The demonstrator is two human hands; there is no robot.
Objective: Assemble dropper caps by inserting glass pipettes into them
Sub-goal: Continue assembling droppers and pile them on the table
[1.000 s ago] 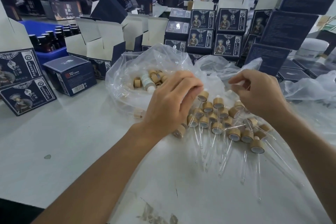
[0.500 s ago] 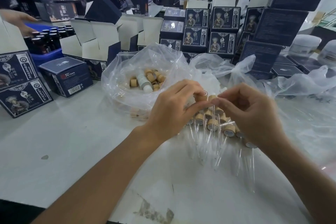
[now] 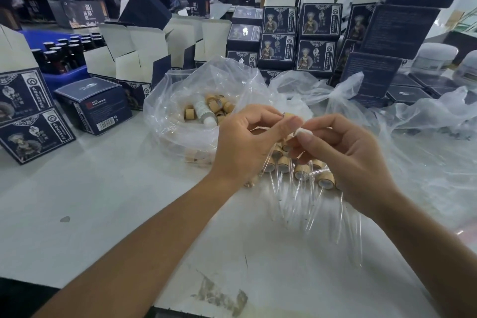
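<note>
— What are the dropper caps [image 3: 301, 171] made of?
— Wood-look collars, matt tan, on clear, shiny glass pipettes [image 3: 296, 192].
— And the bag [image 3: 180, 100]?
— Thin, clear, crinkled plastic film, glossy. The boxes [image 3: 94, 104] are printed dark-blue cardboard, white inside. The table [image 3: 90, 209] is smooth, white, scuffed at its near edge.

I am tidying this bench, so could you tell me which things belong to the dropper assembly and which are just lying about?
In use: left hand pinching a wooden cap; right hand pinching a white bulb; assembled droppers; bag of caps.
Lying about: printed boxes; dark bottles; white jars.
</note>
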